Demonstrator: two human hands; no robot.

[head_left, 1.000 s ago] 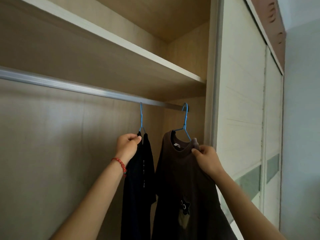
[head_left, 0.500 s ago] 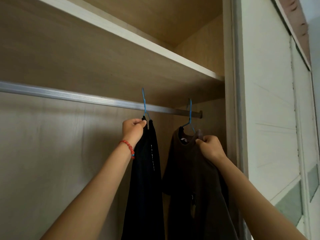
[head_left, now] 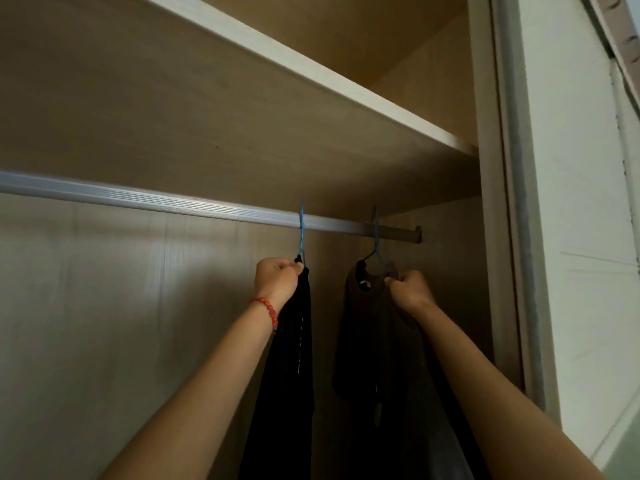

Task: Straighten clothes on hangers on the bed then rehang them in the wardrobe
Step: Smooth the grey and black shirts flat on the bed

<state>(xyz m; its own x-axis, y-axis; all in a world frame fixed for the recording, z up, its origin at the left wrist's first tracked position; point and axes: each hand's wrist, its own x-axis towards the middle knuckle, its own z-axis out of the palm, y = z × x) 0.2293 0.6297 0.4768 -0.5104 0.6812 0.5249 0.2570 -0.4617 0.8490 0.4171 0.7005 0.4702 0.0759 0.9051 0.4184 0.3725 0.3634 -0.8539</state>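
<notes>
Two garments hang from the silver wardrobe rail on blue wire hangers. My left hand is closed on the top of the black garment, just under its blue hanger hooked over the rail. My right hand pinches the collar of the dark brown T-shirt, whose blue hanger sits near the rail's right end. The bed is out of view.
A wooden shelf runs right above the rail. The wardrobe's right side panel and a white sliding door stand close to my right arm. The back wall left of the clothes shows bare rail above it.
Both hangers have slid right along the rail toward its end. The brown T-shirt has turned more edge-on, and the view has tilted upward. Both hands keep their grips.
</notes>
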